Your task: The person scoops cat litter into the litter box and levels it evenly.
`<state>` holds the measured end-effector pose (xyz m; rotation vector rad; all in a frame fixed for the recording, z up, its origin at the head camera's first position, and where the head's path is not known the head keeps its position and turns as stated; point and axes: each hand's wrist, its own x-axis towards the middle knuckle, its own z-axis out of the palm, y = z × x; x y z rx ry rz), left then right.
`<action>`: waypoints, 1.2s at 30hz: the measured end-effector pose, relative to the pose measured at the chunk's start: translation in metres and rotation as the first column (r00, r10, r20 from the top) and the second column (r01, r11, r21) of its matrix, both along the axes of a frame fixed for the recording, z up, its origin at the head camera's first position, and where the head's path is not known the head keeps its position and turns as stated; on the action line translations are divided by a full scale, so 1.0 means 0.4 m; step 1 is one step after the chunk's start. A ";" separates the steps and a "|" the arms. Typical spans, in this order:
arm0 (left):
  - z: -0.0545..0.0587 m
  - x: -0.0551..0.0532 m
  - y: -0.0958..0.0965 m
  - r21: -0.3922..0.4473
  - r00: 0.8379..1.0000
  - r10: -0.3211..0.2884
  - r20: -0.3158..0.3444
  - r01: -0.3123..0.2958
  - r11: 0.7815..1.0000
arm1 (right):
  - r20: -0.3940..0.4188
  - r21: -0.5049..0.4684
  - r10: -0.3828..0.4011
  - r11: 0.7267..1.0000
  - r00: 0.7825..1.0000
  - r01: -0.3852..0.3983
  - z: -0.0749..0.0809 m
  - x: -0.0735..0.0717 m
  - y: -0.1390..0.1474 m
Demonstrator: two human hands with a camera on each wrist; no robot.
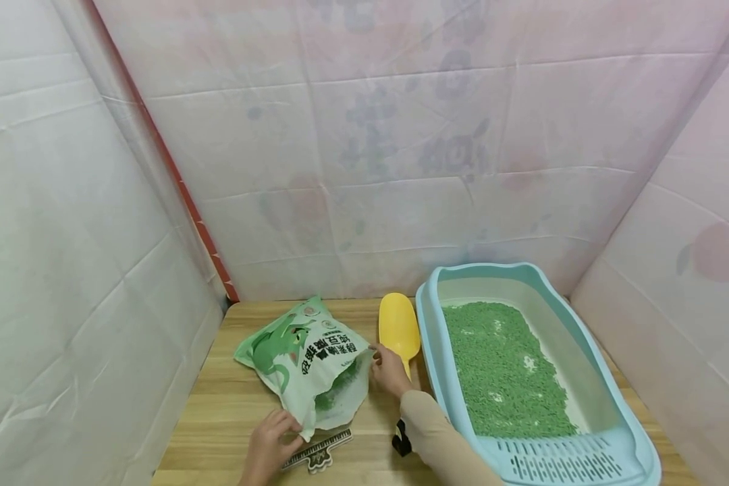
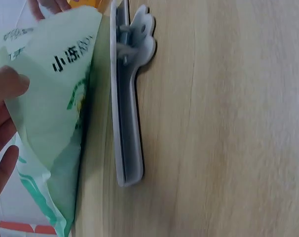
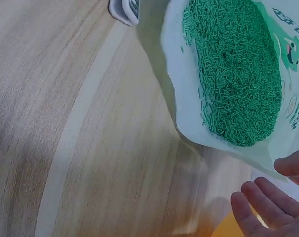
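A white and green bag of cat litter (image 1: 334, 344) lies on the table with its mouth facing me. Green litter pellets (image 3: 238, 74) show inside it in the right wrist view. My left hand (image 1: 272, 442) is at the mouth's left corner. In the left wrist view its thumb overlaps the bag, with the fingers spread apart from it. At the right corner is my right hand (image 1: 391, 371). Its thumb touches the bag's edge in the right wrist view, while the other fingers stay extended and apart. A grey bag clip (image 2: 125, 108) lies in front of the bag.
A yellow scoop (image 1: 399, 327) lies between the bag and a blue litter box (image 1: 428, 337), which holds green pellets. A small black object (image 1: 401, 439) sits by my right forearm. Cloth-like walls (image 1: 401, 169) enclose the wooden table (image 1: 200, 418).
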<state>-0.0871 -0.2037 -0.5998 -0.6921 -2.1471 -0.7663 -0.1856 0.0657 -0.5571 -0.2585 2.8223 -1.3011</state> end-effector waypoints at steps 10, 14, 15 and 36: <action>0.002 0.010 -0.057 -0.027 0.986 0.118 0.121 -0.115 0.993 | 0.008 -0.004 0.012 1.000 1.000 -0.012 -0.013 0.003 0.001; 0.006 0.011 -0.094 -0.039 0.970 0.196 0.146 -0.192 0.981 | -0.057 0.015 0.048 0.999 0.997 -0.047 -0.019 0.012 -0.004; 0.007 0.012 -0.103 -0.041 0.966 0.212 0.149 -0.208 0.977 | -0.077 0.015 0.056 0.998 0.996 -0.055 -0.022 0.014 -0.006; 0.000 0.006 -0.127 -0.037 0.968 0.205 0.145 -0.201 0.979 | -0.017 -0.243 0.051 0.968 0.999 -0.053 -0.070 0.015 -0.023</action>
